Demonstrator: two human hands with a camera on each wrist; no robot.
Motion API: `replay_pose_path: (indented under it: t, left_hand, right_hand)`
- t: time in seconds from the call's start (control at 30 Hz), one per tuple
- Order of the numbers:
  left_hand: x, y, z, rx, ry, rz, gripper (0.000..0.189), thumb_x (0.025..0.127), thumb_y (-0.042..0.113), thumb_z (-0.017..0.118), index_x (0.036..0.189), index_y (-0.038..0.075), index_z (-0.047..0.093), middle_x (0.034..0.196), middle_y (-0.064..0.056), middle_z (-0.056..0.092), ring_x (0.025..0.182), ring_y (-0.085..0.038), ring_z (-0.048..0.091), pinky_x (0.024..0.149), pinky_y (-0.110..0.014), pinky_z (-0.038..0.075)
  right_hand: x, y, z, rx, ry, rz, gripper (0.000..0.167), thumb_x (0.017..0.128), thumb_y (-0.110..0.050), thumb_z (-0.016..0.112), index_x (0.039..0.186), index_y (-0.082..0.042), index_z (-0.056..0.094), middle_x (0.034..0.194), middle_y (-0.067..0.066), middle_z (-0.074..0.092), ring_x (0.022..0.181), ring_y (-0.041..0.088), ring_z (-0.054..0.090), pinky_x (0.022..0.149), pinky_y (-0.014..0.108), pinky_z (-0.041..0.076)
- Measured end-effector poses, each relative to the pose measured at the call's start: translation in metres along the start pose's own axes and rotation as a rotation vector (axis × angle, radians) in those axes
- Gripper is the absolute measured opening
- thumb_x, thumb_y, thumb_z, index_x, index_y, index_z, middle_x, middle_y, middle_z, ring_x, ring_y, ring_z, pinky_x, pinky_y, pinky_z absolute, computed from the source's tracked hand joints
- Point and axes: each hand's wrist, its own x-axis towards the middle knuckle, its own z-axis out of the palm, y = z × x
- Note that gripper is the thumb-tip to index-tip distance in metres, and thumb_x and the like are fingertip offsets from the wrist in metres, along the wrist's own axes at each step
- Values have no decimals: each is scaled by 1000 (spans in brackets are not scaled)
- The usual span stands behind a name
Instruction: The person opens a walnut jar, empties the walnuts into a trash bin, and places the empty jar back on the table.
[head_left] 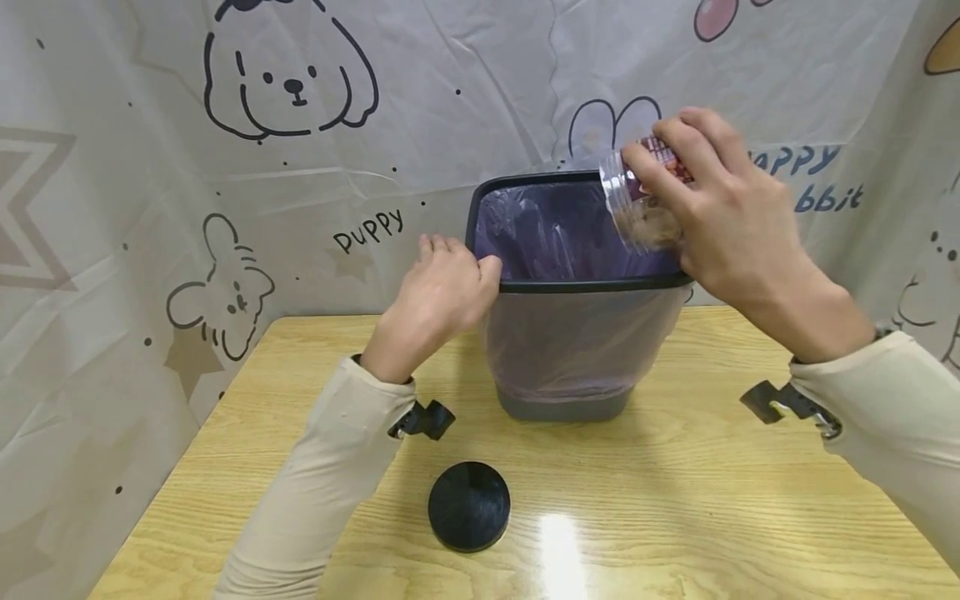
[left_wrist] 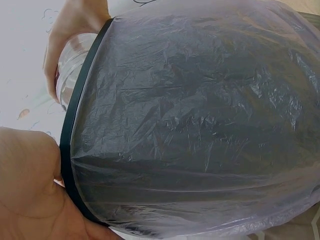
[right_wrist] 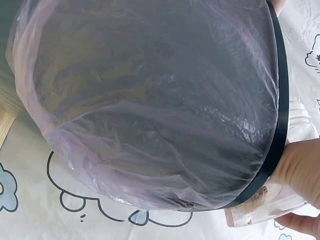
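A grey trash bin with a black rim and a thin purplish liner bag stands upright on the table. My left hand grips the rim at its left corner, thumb at the front edge. My right hand holds a clear plastic jar over the right side of the bin. The jar is lidless and tilted, its threaded mouth toward the bin's inside; a printed label and something pale brown show in it. Part of the jar is hidden by my fingers. A round black lid lies on the table near me.
The wooden table ends at a cloth backdrop with cartoon drawings, which rises behind the bin and along both sides. Small black camera mounts sit on both wrists.
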Motion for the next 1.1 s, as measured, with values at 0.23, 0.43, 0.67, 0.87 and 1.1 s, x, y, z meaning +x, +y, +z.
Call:
replay_pose_path:
  t: [0.23,0.43,0.67,0.87,1.1]
  left_hand:
    - [-1,0,-2,5,-11,14,68,99,34,21,144,-18,22,151,-35,18,144,-44,8,118,-43,12]
    - [-1,-1,0,14,-3,25,68,98,32,21,143,-19,23,150,-35,20,144,-43,10,119,-42,10]
    - [-2,-1,0,8,4,18,68,99,33,20,143,-19,23,150,-36,19,143,-44,9,119,-43,11]
    - [-2,-1,0,-1,4,12,68,98,33,21,143,-18,22,150,-36,19,143,-45,9,118,-43,13]
    - [-2,0,0,0,2,-3,69,98,33,20,144,-18,21,151,-35,17,143,-44,8,118,-43,14]
  right_hand:
    - [-2,0,-1,-2,19,26,84,59,14,63,137,-15,47,138,18,43,135,37,33,63,69,49]
    - [-3,-1,-2,-2,-2,57,86,60,13,67,139,-16,46,141,18,41,136,37,31,60,70,48]
    - [-2,-3,-2,-12,-6,37,91,56,15,66,139,-16,46,141,17,41,136,37,31,58,68,49]
    - [-3,-3,-1,-13,19,24,89,56,16,65,137,-16,47,139,17,42,135,38,32,55,68,48]
    - [-3,-3,-1,-11,40,14,86,58,17,60,136,-16,48,138,17,43,134,38,34,54,68,48]
